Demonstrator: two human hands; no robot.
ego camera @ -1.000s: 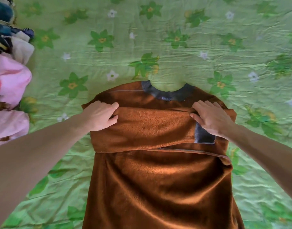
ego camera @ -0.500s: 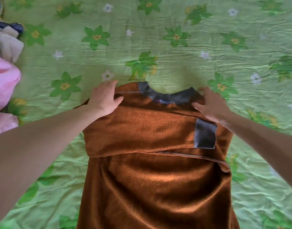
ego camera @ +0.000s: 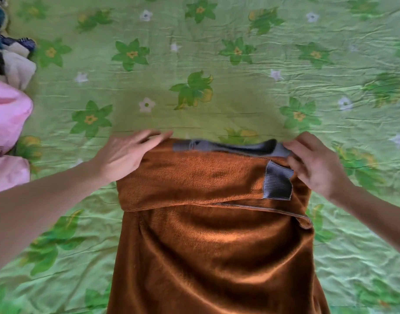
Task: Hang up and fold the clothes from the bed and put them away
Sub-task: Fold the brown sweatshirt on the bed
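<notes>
A brown fleece sweater [ego camera: 212, 245] lies flat on the green flowered bed sheet [ego camera: 217, 53], its sleeves folded across the chest. One grey ribbed cuff [ego camera: 277, 184] lies near the right shoulder. The grey collar [ego camera: 235, 147] is raised and seen edge-on. My left hand [ego camera: 124, 155] holds the left shoulder edge, fingers stretched out past it and thumb hidden by the fabric. At the right shoulder, beside the collar, my right hand [ego camera: 314, 164] grips the edge with curled fingers.
Pink clothing [ego camera: 8, 114] is heaped at the left edge of the bed. Behind it sits a pile of dark blue and cream garments [ego camera: 11, 60]. Bare sheet stretches beyond the sweater and to its right.
Both hands slid from the folded sleeves up to the shoulders and took hold of the top edge. The collar, flat before, now stands raised.
</notes>
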